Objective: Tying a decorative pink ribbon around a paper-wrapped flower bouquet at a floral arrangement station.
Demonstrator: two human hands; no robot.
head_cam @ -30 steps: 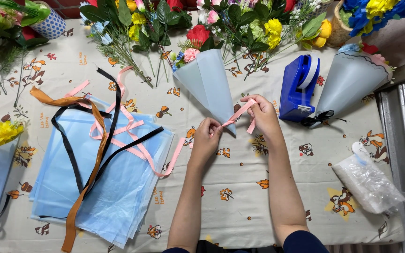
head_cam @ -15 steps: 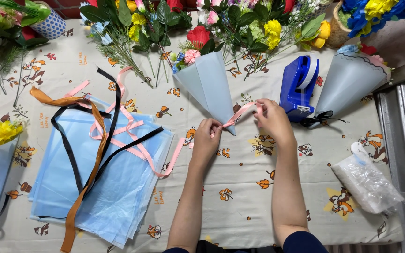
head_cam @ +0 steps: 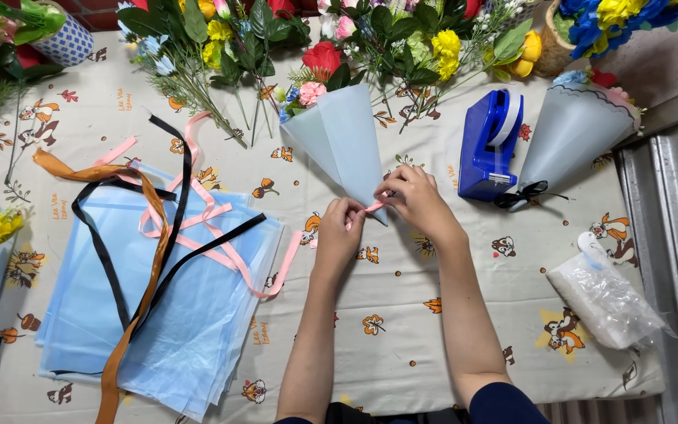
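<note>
You were tying the pink ribbon (head_cam: 373, 207) round the blue cone bouquet's (head_cam: 344, 137) tip near the table's (head_cam: 402, 330) far edge, left hand (head_cam: 342, 224) and right hand (head_cam: 413, 196) each pinching an end; next came a steady, even pull.

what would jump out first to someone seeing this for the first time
At the centre, the left hand and right hand pinch a pink ribbon at the narrow tip of a pale blue paper cone holding flowers. To the left lies a stack of blue wrapping sheets draped with loose ribbons, and a bright blue tape dispenser stands to the right of the hands.
</note>
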